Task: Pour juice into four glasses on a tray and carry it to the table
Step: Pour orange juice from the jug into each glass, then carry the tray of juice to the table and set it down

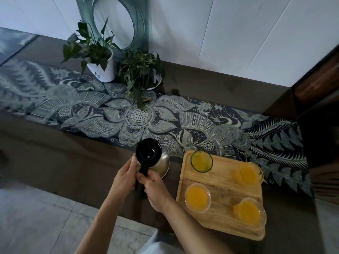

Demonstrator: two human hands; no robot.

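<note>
Dark wooden surface (55,162) carries your jug (152,160), its black handle clamped by both your left hand (124,177) and right hand (156,189), just left of the tray (225,187) with four filled glasses (197,197).

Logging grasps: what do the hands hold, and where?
Both the left hand and right hand grip the jug by its black handle.
</note>
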